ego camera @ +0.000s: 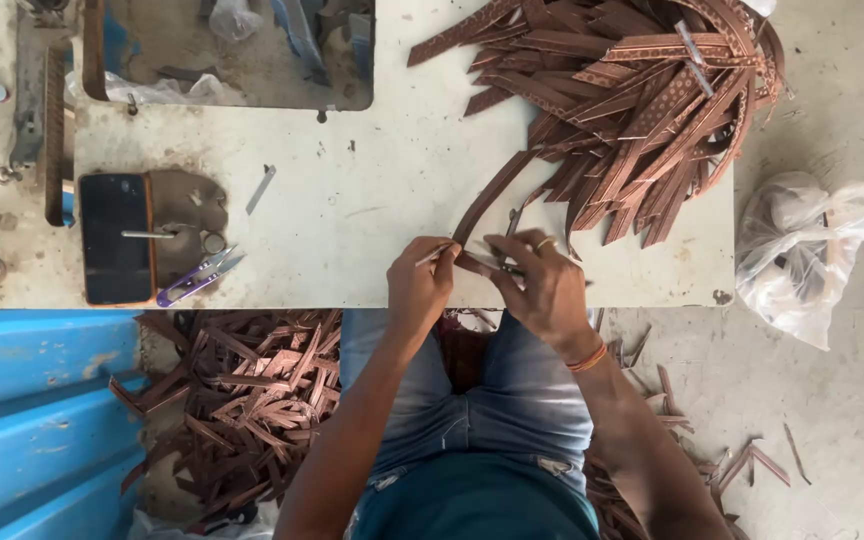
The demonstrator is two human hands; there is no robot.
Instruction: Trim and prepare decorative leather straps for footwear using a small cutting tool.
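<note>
We work at the near edge of the tabletop [352,200]. Our left hand [420,285] pinches a thin metal tool [436,254] against a brown leather strip [484,210]; our right hand [542,283] is closed around the strip's near end. A big pile of strips [632,100] lies just beyond on the tabletop, apparently yet to be handled, while a heap of scraps [252,400] on the floor suggests much work is done. Purple snips [197,278] lie unused to the left.

A black phone [115,238] lies at the left of the table [352,200], purple-handled snips [197,278] just beside it. A clear plastic bag [812,250] sits on the floor at right. Brown scraps [252,400] litter the lower left, beside a blue panel [32,420].
</note>
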